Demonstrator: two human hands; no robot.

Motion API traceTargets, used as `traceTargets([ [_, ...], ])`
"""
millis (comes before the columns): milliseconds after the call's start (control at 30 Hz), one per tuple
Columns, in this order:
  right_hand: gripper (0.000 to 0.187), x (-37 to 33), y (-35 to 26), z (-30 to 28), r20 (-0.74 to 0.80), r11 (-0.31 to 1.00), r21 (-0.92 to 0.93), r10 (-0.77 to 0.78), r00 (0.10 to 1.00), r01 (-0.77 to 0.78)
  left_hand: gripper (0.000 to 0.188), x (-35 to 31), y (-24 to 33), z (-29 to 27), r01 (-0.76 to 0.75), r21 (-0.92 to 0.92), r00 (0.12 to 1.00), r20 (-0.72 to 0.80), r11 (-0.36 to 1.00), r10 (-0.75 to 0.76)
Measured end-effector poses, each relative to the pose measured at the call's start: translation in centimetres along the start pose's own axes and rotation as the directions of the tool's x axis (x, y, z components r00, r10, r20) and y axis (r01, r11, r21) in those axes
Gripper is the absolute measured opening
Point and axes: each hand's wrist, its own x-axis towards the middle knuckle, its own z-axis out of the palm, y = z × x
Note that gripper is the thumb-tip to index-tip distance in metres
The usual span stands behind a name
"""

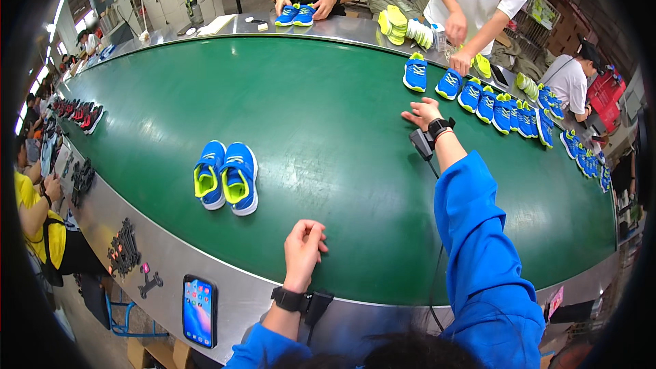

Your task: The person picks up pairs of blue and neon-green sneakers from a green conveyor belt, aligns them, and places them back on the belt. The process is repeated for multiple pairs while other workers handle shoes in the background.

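Fingers of the left hand [303, 246] are curled loosely inward and rested on the near edge of the green conveyor belt [321, 130]; nothing is gripped by them. Those of the right hand [424, 113] are spread flat and released, stretched out over the belt, with nothing held.

A pair of blue sneakers [227, 176] with lime-yellow lining is stood side by side on the belt, apart from both hands. It lies forward and to the left of the left hand, which is clearly the nearer one; the right hand is well apart from it, far to the pair's right. The long axes of the shoes run roughly away from the person, heels toward the near edge.

Just beyond the right hand, a row of matching blue sneakers [499, 106] is lined up along the far edge.
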Motion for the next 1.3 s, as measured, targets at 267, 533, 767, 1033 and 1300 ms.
traceTargets([
  [267,0.081,6.1,-0.7,-0.9,-0.254,0.920,0.228,-0.259,0.932,0.317,0.015,-1.2,1.0,0.2,0.022,0.101,0.998,-0.053,0.995,-0.017],
  [533,0.101,9.9,-0.6,-0.7,-0.257,0.948,0.098,-0.269,0.928,0.303,0.011,-1.2,1.7,0.3,0.058,0.174,0.993,-0.109,0.983,-0.040],
  [767,0.099,10.4,-1.4,-0.7,-0.271,0.957,0.120,-0.226,0.936,0.266,0.009,-1.3,2.1,1.2,0.047,0.201,0.993,-0.112,0.979,-0.025],
  [1033,0.090,9.8,-1.2,0.2,-0.289,0.971,0.132,-0.153,0.945,0.198,0.010,-1.7,1.3,1.0,-0.031,0.234,0.988,-0.142,0.972,0.066],
  [1300,0.069,3.0,-0.3,0.0,0.030,0.999,-0.045,-0.030,0.999,0.031,0.016,-1.2,0.4,0.8,-0.145,0.255,0.970,-0.153,0.956,0.188],
])
